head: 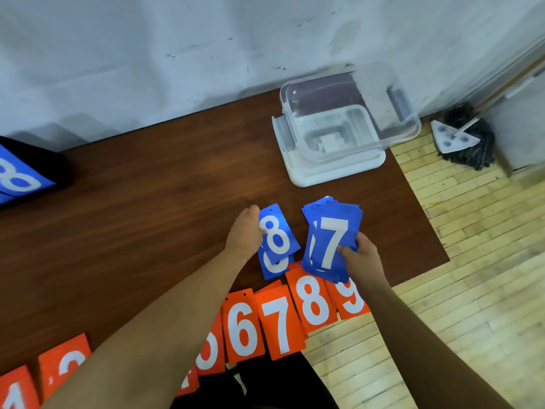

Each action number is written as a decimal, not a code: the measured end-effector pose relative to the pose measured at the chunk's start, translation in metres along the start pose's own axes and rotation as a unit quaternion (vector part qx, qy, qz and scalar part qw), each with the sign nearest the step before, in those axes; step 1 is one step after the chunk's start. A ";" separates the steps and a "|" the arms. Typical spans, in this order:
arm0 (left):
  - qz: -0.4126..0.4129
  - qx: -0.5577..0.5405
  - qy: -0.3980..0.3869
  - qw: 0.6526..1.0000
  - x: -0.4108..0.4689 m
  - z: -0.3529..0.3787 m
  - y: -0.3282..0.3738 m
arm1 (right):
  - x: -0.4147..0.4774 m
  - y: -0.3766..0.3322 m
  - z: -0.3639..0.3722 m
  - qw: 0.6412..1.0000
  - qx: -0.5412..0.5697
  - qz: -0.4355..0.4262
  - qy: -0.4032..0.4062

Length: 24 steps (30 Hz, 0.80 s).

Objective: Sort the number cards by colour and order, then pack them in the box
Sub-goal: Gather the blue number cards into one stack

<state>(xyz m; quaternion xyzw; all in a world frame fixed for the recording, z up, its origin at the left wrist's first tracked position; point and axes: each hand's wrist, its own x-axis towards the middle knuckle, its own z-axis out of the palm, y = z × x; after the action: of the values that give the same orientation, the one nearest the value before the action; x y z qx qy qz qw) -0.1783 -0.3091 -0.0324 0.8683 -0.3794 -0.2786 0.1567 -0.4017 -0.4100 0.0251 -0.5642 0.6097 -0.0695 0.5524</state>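
Observation:
My left hand [246, 231] holds a blue card showing 8 [277, 234] by its left edge, over another blue card [272, 265] lying on the brown table [147, 216]. My right hand [361, 255] grips a fanned stack of blue cards [330, 237] with a 7 on top. Orange cards lie in a row along the table's near edge: 6 [241, 329], 7 [280, 323], 8 [314, 299] and 9 [351, 299], with more to the left partly hidden by my left arm. A clear plastic box [348, 113] stands on its white lid [333, 169] at the back right.
A blue and black item showing an 8 [17, 178] sits at the table's left edge. A white wall rises behind the table. To the right is wooden flooring, where a dark mop head [469, 140] lies near the wall.

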 end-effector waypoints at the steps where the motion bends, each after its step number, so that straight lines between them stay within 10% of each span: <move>1: -0.013 -0.031 -0.002 0.999 0.001 -0.007 -0.004 | 0.000 -0.003 0.002 1.000 0.002 -0.002 -0.003; 6: -0.133 -0.269 0.057 0.952 0.002 -0.059 -0.032 | -0.002 -0.021 0.013 0.999 0.043 -0.003 -0.026; 10: -0.066 -0.412 0.011 0.909 -0.015 -0.095 -0.046 | -0.008 -0.035 0.027 0.995 0.076 0.007 -0.060; 16: 0.008 -0.370 -0.110 0.922 -0.030 -0.100 -0.034 | -0.024 -0.066 0.059 0.982 0.133 0.018 -0.130; 24: -0.181 -0.403 0.076 0.894 -0.056 -0.067 -0.002 | -0.040 -0.081 0.081 0.971 0.146 0.002 -0.189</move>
<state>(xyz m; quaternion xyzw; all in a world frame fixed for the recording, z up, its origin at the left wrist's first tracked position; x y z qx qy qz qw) -0.1679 -0.2619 0.0407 0.8029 -0.0582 -0.3643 0.4681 -0.3013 -0.3638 0.0754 -0.4794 0.4790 -0.0487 0.7337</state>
